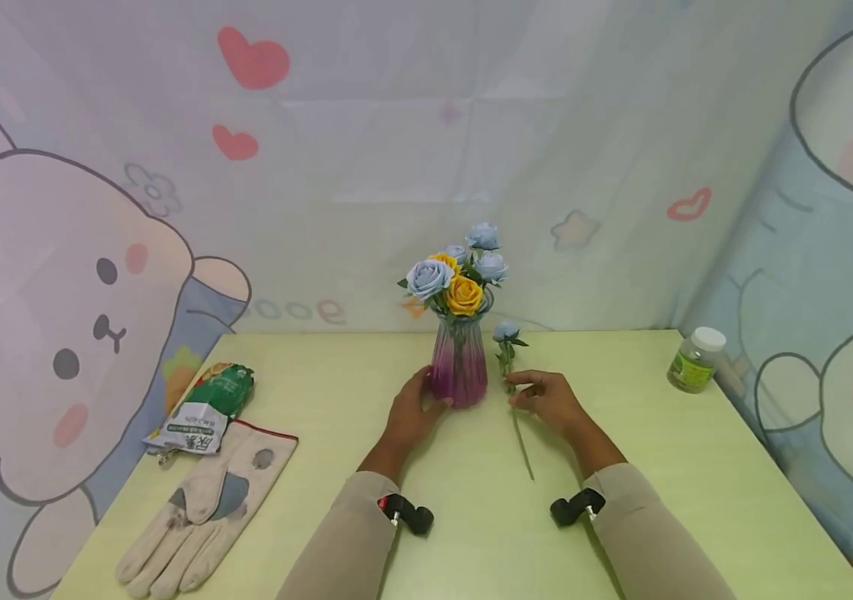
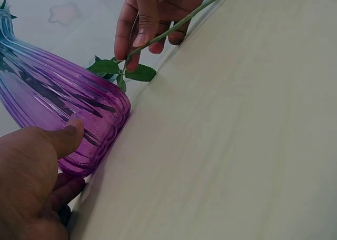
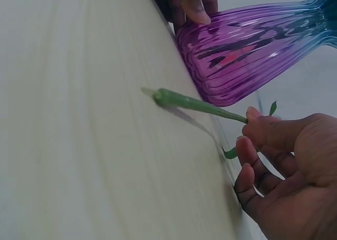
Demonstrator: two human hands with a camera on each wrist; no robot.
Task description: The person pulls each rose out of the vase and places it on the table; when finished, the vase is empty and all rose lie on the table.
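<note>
The vase (image 1: pixel 460 365) stands between glove (image 1: pixel 208 517) and jar (image 1: pixel 694 363).

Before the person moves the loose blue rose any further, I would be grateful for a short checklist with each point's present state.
1. Ribbed, translucent purple-and-blue vase upright on the pale yellow-green table: ok.
2. Left hand holding the vase low down: ok.
3. Right hand pinching the loose, long-stemmed pale-blue rose: ok.
4. Stem's cut end at the vase mouth, if insertion is next: not ok; it points down and away, beside the vase.
5. Room among the blue and yellow roses in the vase: cannot tell; blooms hide the opening.
6. White glove with grey patches apart from both hands: ok.
</note>
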